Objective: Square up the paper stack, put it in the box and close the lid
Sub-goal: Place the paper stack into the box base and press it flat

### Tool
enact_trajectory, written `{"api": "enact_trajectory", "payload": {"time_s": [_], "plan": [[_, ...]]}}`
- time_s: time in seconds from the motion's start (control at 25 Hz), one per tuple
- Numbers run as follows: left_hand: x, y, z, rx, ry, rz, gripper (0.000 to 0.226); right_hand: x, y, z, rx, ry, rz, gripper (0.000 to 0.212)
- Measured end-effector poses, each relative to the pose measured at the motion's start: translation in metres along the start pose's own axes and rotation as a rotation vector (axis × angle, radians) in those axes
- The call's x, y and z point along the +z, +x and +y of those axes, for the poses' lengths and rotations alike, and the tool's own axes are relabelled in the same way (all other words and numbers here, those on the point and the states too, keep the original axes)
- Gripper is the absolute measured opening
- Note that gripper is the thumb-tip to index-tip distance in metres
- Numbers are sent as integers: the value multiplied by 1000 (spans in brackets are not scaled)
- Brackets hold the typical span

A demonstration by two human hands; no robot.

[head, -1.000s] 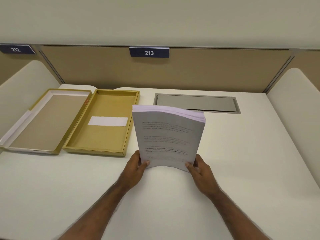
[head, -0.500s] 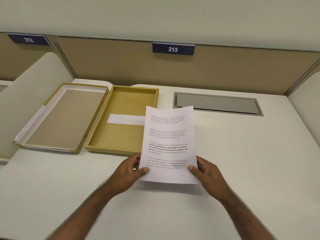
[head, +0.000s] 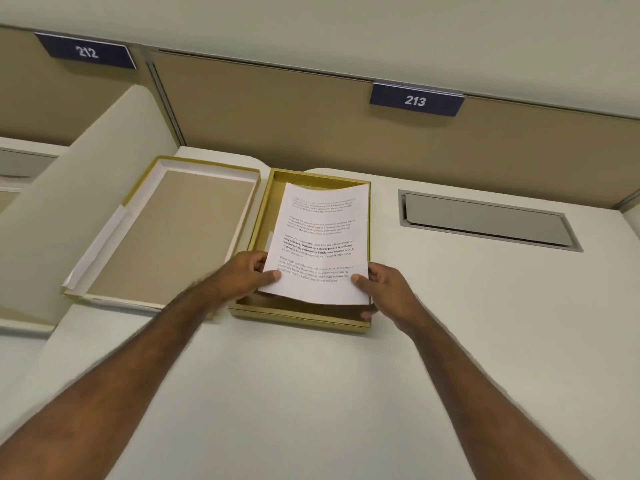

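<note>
From the head camera, both hands grip the paper stack (head: 320,244) by its near end, and the sheets hang over the open gold box (head: 298,315). The left hand (head: 244,277) is clamped on the stack's near left corner, thumb pressed on the printed top page and the other fingers curled under the edge. The right hand (head: 388,289) is clamped on the near right corner in the same way, thumb on top, with its lower fingers showing beneath the paper beside the box's near right corner. Ahead of the grip, the stack reaches out over the box interior; its far edge curls up slightly near the far wall, and whether that end touches the box floor cannot be told. Below the grip, the near edge of the stack sits above the box's near wall, with shadow between paper and floor. Left of the left hand, a strip of the box's floor shows beside the paper. Farther left of the grip, just beside the box, the lid (head: 173,233) lies open side up on the white desk (head: 311,393). Right of the grip and farther back, a grey cable hatch (head: 488,221) is set into the desk. Beyond everything, a tan partition carries a plate reading 213 (head: 415,100) and another reading 212 (head: 86,51).
</note>
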State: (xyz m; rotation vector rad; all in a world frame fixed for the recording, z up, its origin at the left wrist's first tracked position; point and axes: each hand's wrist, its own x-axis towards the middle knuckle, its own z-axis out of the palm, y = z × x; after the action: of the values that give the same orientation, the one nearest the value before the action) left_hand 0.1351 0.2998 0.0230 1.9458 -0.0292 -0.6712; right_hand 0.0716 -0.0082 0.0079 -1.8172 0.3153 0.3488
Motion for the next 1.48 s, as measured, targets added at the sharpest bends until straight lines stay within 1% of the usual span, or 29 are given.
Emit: {"api": "enact_trajectory", "payload": {"time_s": [0.12,0.2,0.32,0.44,0.56,0.64,0.72,0.8,0.84,0.88,0.96,1.08,1.24,1.48], "plan": [[-8,21,-9,-89,116,-21,47,17,17,-3,64,-90,2,40],[-6,30,-9,-123,162,11,44,21,26,-5,91,-123,17,43],[-2,40,-8,-163,246,34,44,27,33,-13,192,-173,57,44],[-1,41,-5,-172,410,61,51,34,32,-21,284,-230,82,46],[1,30,-1,-131,560,71,65,33,24,-35,318,-437,71,54],[3,22,1,-113,657,81,78,33,15,-47,297,-709,88,65],[8,18,-2,-83,744,81,96,39,5,-53,181,-995,155,87],[15,16,-4,-49,844,76,118,48,-1,-52,23,-1086,186,99],[18,16,-5,-35,876,79,124,52,-1,-49,-31,-1106,173,101],[21,16,-6,-23,896,82,126,56,-1,-46,-54,-1126,151,103],[22,15,-6,-13,912,92,122,62,2,-35,-27,-1127,119,110],[22,14,-7,-14,911,109,114,70,5,-27,20,-1057,104,119],[23,12,-7,-3,889,128,99,74,10,-32,50,-821,125,128],[23,13,-9,-12,868,140,95,73,11,-29,13,-672,146,119]]}}
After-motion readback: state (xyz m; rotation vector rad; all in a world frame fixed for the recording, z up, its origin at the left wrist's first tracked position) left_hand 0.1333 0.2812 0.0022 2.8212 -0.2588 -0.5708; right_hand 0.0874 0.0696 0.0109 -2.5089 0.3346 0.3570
